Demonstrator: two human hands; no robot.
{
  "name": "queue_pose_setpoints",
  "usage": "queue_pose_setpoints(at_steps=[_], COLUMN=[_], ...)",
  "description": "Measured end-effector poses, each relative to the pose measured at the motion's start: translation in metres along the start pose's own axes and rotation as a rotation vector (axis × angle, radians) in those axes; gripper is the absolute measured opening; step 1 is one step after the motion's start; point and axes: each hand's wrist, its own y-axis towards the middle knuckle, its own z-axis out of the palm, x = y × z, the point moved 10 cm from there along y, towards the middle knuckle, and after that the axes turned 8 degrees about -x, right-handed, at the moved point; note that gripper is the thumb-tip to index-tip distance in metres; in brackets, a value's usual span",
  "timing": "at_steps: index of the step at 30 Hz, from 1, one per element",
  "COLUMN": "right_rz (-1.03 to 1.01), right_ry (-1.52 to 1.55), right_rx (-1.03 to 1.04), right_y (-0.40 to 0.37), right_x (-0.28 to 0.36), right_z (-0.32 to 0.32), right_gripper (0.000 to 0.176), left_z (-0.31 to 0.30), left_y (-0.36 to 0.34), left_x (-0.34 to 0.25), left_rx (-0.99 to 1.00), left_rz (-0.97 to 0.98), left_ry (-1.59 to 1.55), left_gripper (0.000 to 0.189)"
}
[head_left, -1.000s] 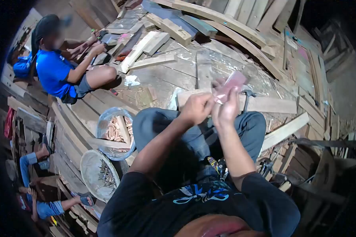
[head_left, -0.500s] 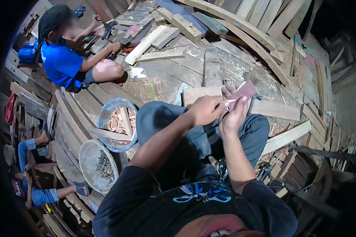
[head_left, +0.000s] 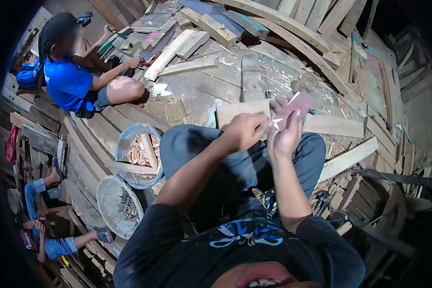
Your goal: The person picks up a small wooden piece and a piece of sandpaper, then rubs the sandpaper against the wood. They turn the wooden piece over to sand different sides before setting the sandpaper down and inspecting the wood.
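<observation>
Between the thumb and fingers of my left hand (head_left: 247, 132) is a small pale wood piece (head_left: 276, 123). My right hand (head_left: 286, 137) holds a pinkish sheet (head_left: 297, 108), like sandpaper, tilted upward. The wood piece's tip is close against the sheet's lower left edge. Both hands are above my crossed legs. Just beyond them a flat board (head_left: 333, 126) lies on the wooden floor, with the dark head of a tool (head_left: 312, 111) at its edge, partly hidden by the sheet.
Left of my legs stand a bucket (head_left: 122, 137) of wood pieces and a basin (head_left: 105, 201) of nails. A person in blue (head_left: 67, 79) sits at the upper left; another person (head_left: 48, 240) is lower left. Long curved planks (head_left: 307, 48) lie ahead.
The view has shifted slightly. My left hand has shifted the wood piece, whose pale tip now shows more clearly beside the sheet. The seated person's far hand has moved.
</observation>
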Motion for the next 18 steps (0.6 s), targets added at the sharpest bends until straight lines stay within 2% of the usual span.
queue_pose_setpoints(at_steps=[1, 2, 4, 8, 9, 10, 11, 13, 14, 17, 18], right_rz=[-0.042, -0.031, -0.010, 0.080, 0.090, 0.107, 0.122, 0.116, 0.094, 0.122, 0.142], right_ry=[-0.028, -0.052, -0.103, 0.064, 0.031, 0.016, 0.002, 0.087, 0.071, 0.005, 0.024], right_rx=[-0.011, 0.016, 0.073, -0.090, -0.013, -0.005, -0.005, -0.062, -0.069, -0.030, -0.057], right_y=[0.002, -0.001, -0.009, -0.001, -0.007, -0.009, -0.007, 0.007, 0.007, -0.006, -0.005], right_x=[0.003, 0.001, -0.001, -0.008, -0.010, -0.010, -0.009, -0.008, -0.007, -0.015, -0.016], right_z=[0.000, 0.005, 0.016, -0.003, 0.005, 0.008, 0.010, 0.003, 0.000, 0.011, 0.009], right_gripper=[0.050, 0.050, 0.050, 0.043, 0.041, 0.041, 0.041, 0.047, 0.048, 0.047, 0.047], left_z=[-0.003, -0.010, -0.008, -0.008, -0.005, -0.006, -0.007, 0.005, 0.003, -0.016, -0.011], left_y=[0.000, -0.001, 0.000, -0.003, -0.006, -0.005, -0.003, -0.002, -0.002, 0.004, 0.002], left_x=[-0.004, -0.006, -0.001, 0.001, 0.000, 0.006, 0.002, 0.002, -0.002, -0.009, -0.004], left_rx=[-0.022, -0.149, -0.127, -0.178, -0.187, -0.200, -0.183, -0.021, -0.063, -0.262, -0.189], left_rz=[0.031, 0.070, 0.047, 0.090, 0.107, 0.011, 0.021, -0.057, 0.003, -0.067, -0.072], left_ry=[0.081, 0.062, 0.001, 0.043, 0.056, 0.039, 0.044, -0.006, 0.015, -0.076, -0.036], left_gripper=[0.024, 0.019, 0.018, 0.015, 0.014, 0.013, 0.016, 0.020, 0.021, 0.021, 0.021])
